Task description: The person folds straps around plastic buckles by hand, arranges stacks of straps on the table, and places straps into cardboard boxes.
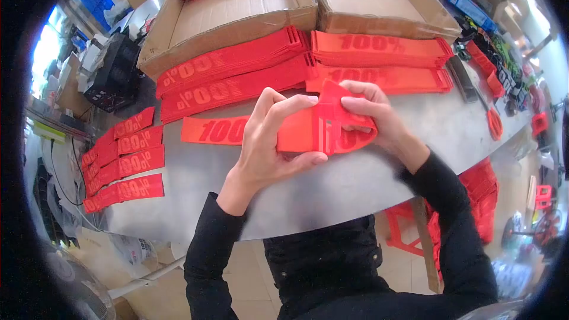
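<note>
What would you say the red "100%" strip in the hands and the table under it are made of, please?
Red "100%" strip: probably thin card or plastic sheet, matte; it bends into a loop between both hands. Table: seemingly metal, with a dull grey sheen.

Orange-red strip [278, 133] printed "100%"; grey table [332, 184]; black sleeves [207, 255].
</note>
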Motion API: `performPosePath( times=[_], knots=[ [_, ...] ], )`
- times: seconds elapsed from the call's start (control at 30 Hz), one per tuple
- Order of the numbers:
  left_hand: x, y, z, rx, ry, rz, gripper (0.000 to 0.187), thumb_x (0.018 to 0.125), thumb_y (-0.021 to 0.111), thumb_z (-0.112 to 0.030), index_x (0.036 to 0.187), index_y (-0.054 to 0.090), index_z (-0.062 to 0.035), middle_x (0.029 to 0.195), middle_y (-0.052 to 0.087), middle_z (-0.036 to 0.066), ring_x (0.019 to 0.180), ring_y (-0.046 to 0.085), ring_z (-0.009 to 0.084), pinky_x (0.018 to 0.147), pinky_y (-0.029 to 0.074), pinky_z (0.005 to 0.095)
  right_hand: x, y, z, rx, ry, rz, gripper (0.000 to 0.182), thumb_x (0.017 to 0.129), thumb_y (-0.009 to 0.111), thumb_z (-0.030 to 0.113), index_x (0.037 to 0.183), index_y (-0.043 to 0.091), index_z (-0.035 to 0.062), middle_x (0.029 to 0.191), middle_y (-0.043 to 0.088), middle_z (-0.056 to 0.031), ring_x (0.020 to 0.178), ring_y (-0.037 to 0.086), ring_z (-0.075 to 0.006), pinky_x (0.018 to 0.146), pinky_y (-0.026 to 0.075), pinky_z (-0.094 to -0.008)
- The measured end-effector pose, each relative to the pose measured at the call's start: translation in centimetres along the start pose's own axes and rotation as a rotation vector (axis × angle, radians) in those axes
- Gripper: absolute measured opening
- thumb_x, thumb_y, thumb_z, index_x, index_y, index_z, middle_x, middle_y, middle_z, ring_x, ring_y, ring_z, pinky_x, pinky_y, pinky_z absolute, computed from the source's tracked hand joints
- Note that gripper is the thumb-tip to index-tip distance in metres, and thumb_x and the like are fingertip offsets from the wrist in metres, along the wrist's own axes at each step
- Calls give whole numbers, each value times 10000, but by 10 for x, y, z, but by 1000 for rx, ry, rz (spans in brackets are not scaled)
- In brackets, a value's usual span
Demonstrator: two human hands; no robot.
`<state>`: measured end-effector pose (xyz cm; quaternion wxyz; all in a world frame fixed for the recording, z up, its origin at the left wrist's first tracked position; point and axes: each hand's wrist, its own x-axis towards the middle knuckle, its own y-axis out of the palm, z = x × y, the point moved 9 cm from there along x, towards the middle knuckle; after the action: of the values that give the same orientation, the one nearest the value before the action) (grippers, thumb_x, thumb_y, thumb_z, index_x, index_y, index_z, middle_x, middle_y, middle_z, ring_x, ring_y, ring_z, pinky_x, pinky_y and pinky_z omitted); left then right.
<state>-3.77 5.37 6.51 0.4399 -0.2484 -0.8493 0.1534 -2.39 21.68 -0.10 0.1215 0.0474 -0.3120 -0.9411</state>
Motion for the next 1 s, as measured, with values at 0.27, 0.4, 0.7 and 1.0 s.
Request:
performPosePath(
  times=[0.27,0.4,0.7,1.0],
  knots=[
    [-1,5,5,44,-77,41,836,742,774,-658,1268,574,-40,1082,607,131,866,543,254,747,483,383,-5,10,-17,71,117,146,250,937,640,49,1173,637,-32,1050,712,-83,926,691,-115,830,564,-264],
    [0,7,4,17,-82,58,830,742,768,-660,1264,579,-43,1088,611,131,881,560,267,758,491,389,-4,6,-20,68,116,166,244,940,633,51,1167,637,-37,1044,712,-87,930,692,-119,822,560,-257],
    [0,15,3,54,-85,130,817,670,876,-531,1280,588,-70,1046,603,128,904,595,282,767,516,396,-4,7,-23,39,102,128,195,962,624,78,1133,622,-16,1026,676,-47,910,665,-97,786,552,-252],
    [3,6,-2,226,-79,11,691,645,924,-398,1198,659,-80,920,592,94,792,601,244,685,531,371,-15,23,13,-803,-352,-91,166,948,669,155,953,561,29,853,576,-74,723,561,-174,716,469,-298]
  ],
)
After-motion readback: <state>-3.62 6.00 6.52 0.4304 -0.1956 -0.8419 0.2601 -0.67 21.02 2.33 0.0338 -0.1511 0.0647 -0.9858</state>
